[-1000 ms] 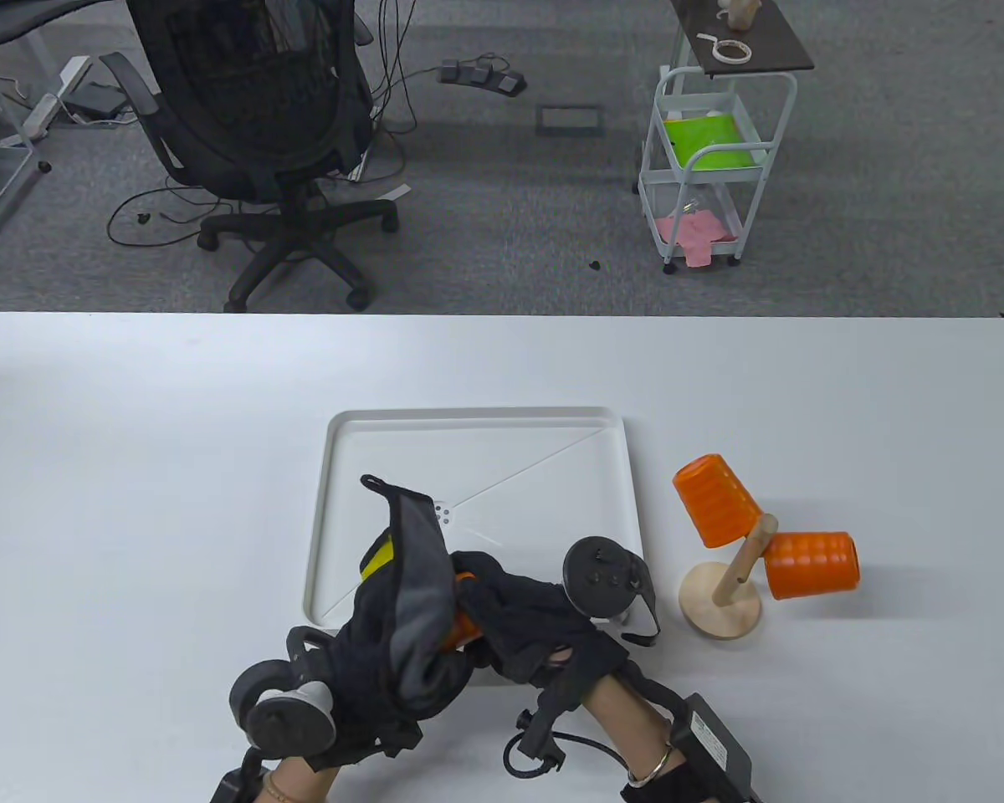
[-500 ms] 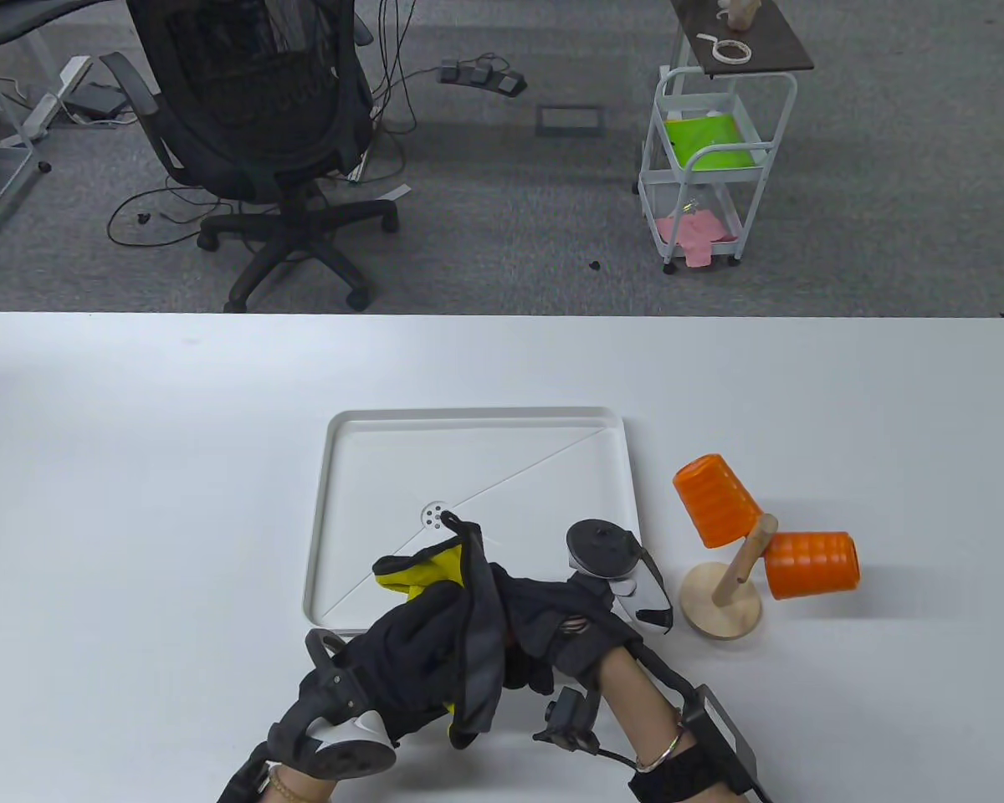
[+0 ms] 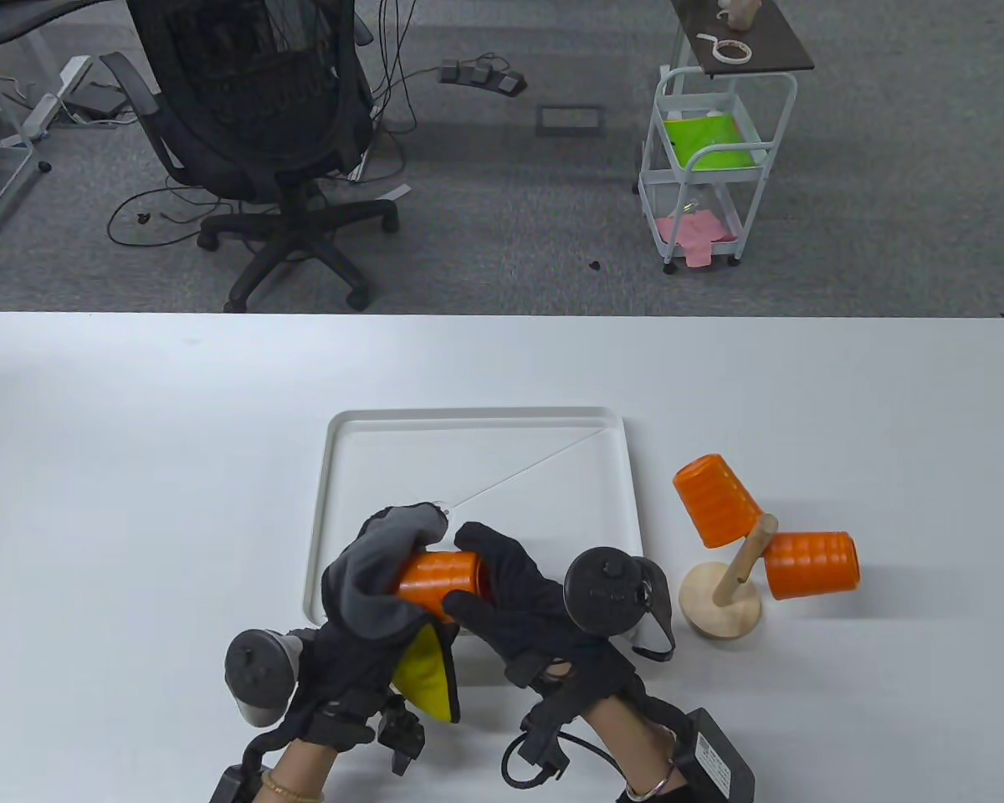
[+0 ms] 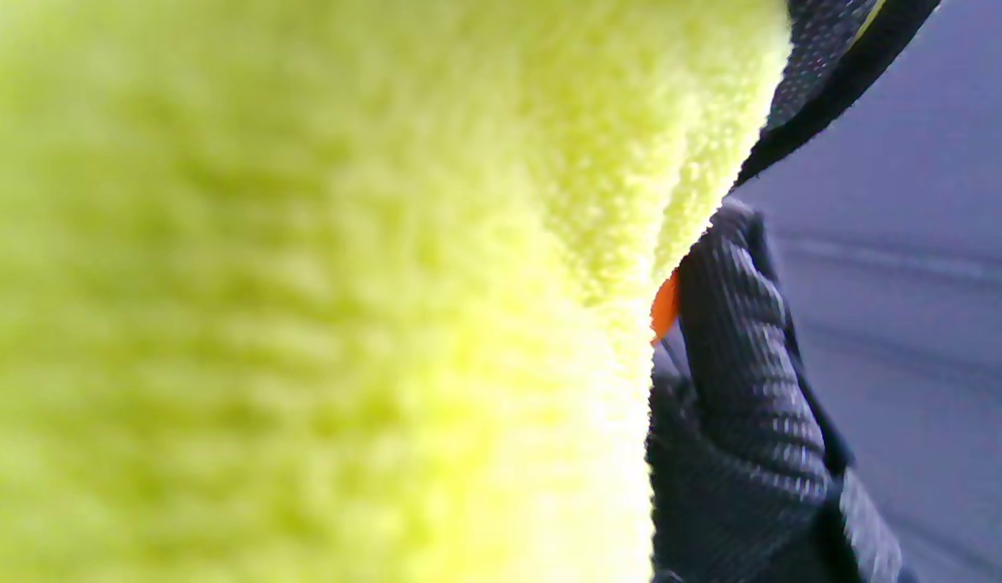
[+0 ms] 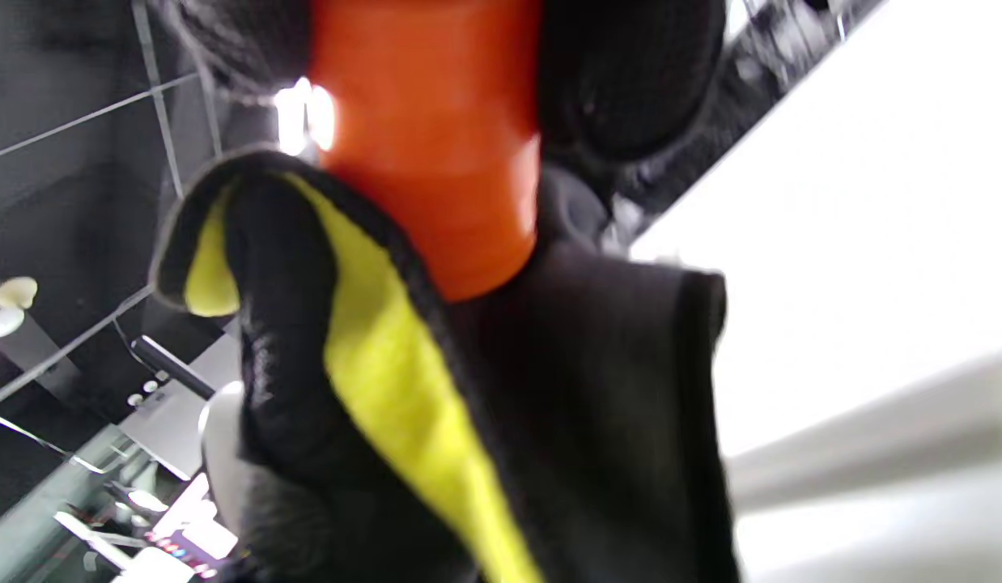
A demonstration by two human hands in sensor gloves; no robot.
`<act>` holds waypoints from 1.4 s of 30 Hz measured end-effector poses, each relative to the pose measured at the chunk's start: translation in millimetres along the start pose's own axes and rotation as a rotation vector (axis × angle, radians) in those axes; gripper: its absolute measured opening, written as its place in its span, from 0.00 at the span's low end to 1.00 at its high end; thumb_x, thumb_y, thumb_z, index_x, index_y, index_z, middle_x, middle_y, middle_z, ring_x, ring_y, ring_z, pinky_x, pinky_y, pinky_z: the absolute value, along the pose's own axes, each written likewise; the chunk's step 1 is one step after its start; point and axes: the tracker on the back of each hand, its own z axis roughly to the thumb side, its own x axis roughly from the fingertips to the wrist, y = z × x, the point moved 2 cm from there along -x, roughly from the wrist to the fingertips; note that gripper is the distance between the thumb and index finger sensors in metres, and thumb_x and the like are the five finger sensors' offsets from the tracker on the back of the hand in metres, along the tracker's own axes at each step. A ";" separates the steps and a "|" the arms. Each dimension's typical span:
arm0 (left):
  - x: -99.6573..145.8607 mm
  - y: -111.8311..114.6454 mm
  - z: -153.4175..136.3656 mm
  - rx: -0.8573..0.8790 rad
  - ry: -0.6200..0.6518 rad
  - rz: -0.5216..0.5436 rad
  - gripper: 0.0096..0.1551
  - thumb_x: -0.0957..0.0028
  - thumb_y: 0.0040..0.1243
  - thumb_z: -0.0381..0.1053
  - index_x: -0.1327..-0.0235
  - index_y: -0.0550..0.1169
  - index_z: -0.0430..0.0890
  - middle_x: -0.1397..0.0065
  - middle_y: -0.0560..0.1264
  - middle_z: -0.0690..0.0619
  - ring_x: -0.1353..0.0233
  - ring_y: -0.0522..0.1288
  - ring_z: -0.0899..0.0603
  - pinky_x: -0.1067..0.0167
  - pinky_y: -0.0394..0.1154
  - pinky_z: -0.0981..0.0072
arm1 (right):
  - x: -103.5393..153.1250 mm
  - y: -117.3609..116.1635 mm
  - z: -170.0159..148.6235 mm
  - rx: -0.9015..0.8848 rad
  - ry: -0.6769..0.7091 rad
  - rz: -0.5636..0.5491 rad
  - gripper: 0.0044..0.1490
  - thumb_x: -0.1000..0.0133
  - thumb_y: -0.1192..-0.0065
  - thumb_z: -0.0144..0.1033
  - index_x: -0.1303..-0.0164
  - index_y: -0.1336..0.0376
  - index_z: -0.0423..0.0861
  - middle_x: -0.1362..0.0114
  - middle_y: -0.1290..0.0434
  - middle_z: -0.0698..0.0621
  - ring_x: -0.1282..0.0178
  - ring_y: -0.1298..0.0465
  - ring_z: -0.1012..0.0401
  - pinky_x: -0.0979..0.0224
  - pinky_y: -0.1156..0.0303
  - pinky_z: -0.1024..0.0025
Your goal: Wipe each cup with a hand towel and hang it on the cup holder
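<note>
An orange cup (image 3: 439,577) lies on its side above the near edge of the white tray (image 3: 477,422). My right hand (image 3: 502,598) grips its open end, fingers curled round the rim. My left hand (image 3: 368,577) holds a grey and yellow hand towel (image 3: 427,677) wrapped over the cup's closed end. In the right wrist view the cup (image 5: 428,138) sits between black fingers with the towel (image 5: 388,380) folded below it. The left wrist view is filled by the yellow towel (image 4: 307,291). Two more orange cups (image 3: 715,499) (image 3: 811,565) hang on the wooden cup holder (image 3: 724,598).
The cup holder stands just right of the tray, close to my right hand's tracker (image 3: 602,590). Beyond the table's far edge are an office chair (image 3: 251,125) and a white cart (image 3: 707,167).
The towel has turned around the cup: it hid the cup half a second ago, and now the orange side shows. My left hand shifted left and my right hand twisted.
</note>
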 end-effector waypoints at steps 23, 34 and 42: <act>3.7 5.7 -41.3 0.412 -0.191 -0.074 0.43 0.31 0.43 0.73 0.11 0.45 0.57 0.11 0.50 0.42 0.19 0.57 0.30 0.40 0.77 0.51 | 83.6 119.3 86.1 0.918 -0.271 -0.497 0.44 0.38 0.42 0.60 0.14 0.45 0.52 0.23 0.38 0.31 0.44 0.27 0.43 0.47 0.22 0.62; 3.5 7.5 -40.9 0.425 -0.190 -0.094 0.43 0.30 0.43 0.73 0.11 0.46 0.56 0.11 0.51 0.41 0.19 0.57 0.30 0.40 0.77 0.51 | 108.2 136.6 69.6 1.058 -0.515 -0.483 0.44 0.38 0.43 0.62 0.15 0.42 0.51 0.25 0.36 0.31 0.46 0.25 0.44 0.49 0.21 0.63; 3.3 8.4 -41.2 0.423 -0.191 -0.102 0.43 0.31 0.43 0.73 0.11 0.47 0.57 0.11 0.51 0.42 0.19 0.57 0.30 0.40 0.77 0.51 | 113.5 137.0 41.0 1.098 -0.622 -0.456 0.44 0.38 0.43 0.61 0.14 0.44 0.51 0.24 0.37 0.32 0.44 0.26 0.44 0.47 0.21 0.61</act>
